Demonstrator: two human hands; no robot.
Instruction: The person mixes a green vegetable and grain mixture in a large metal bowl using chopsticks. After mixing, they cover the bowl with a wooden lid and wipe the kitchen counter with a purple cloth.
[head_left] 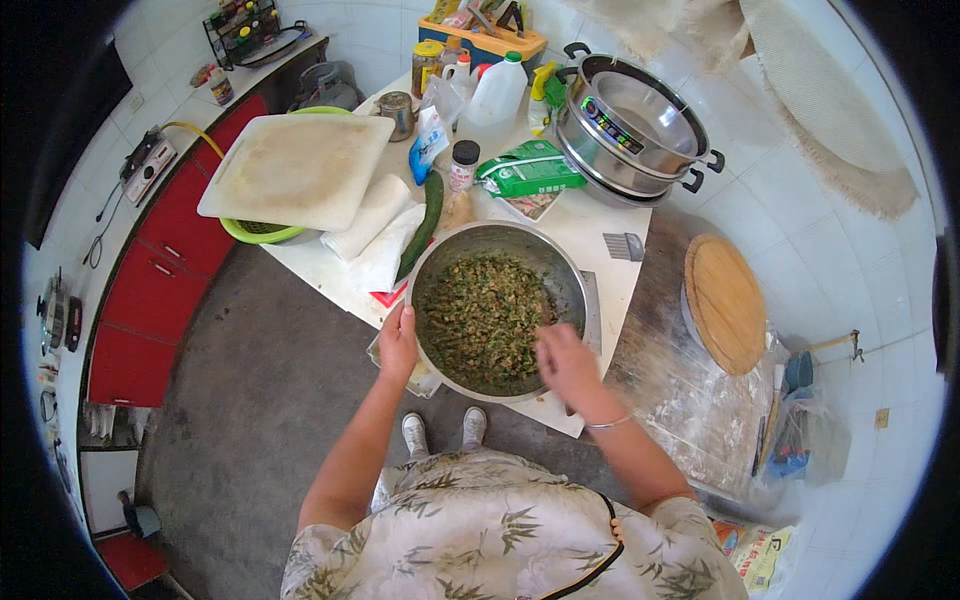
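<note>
Chopped green mixture (475, 320) lies in one metal bowl (550, 262), already cut fine and seemingly well blended; whether any mixing is left cannot be told. Of two hands, the left hand (399, 345) grips the bowl's left rim; the right hand (568, 362) is blurred at its right side, grasp unclear. Beyond the bowl: one cucumber (431, 215), one green packet (535, 170), one cutting board (300, 170) farther left.

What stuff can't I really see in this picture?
Head view:
Whether the right hand holds anything: motion blur and the hand itself hide that.
The bottom of the metal bowl: chopped green mixture covers it.
Inside the green basket: a white cutting board blocks it.
Beneath the round wooden lid: the lid covers it.
</note>
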